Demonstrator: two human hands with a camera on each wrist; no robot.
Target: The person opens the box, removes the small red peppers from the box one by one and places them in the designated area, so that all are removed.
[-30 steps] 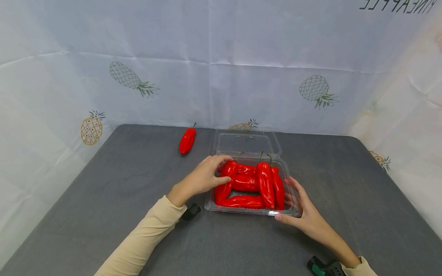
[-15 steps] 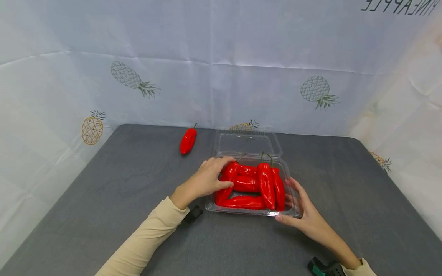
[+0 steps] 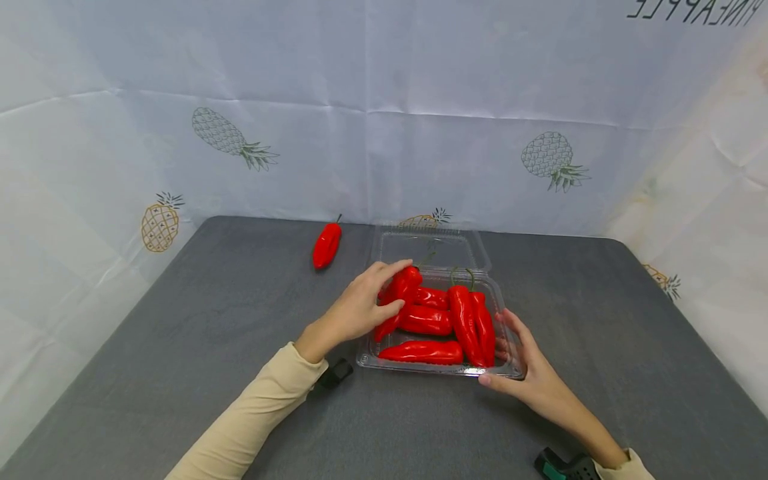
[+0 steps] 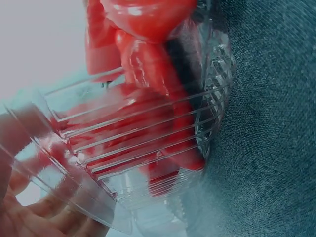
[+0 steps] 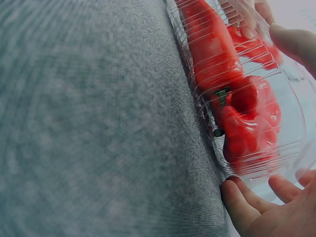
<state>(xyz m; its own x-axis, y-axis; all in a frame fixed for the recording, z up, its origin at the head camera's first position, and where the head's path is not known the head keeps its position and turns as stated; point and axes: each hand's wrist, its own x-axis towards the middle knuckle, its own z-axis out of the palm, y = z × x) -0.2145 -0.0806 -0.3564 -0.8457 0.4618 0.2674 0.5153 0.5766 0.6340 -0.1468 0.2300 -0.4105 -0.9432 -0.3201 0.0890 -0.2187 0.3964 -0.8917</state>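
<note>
A clear plastic clamshell box [image 3: 408, 368] holds several glossy red chili peppers [image 3: 425, 321]. My left hand [image 3: 351, 310] reaches over the box's left side and holds one red chili pepper [image 3: 407, 288] between thumb and fingers. This pepper leans with its stem end raised toward the back rim. In the left wrist view, the left hand [image 4: 49, 212] shows through the ribbed plastic wall. My right hand [image 3: 534, 367] grips the box's front right corner, thumb at the front rim and fingers along the right wall. The right wrist view shows those fingers [image 5: 242, 202] right at the box's corner.
The box's transparent lid [image 3: 429, 248] lies folded back behind it. Another red chili pepper [image 3: 327, 246] lies on the grey table [image 3: 180, 347] at the back left. A white cloth [image 3: 450, 73] printed with pineapples hangs behind the table.
My left hand has lifted the left chili pepper's stem end and drawn the pepper up and back, off the front one. The right hand has stayed at the box's corner.
</note>
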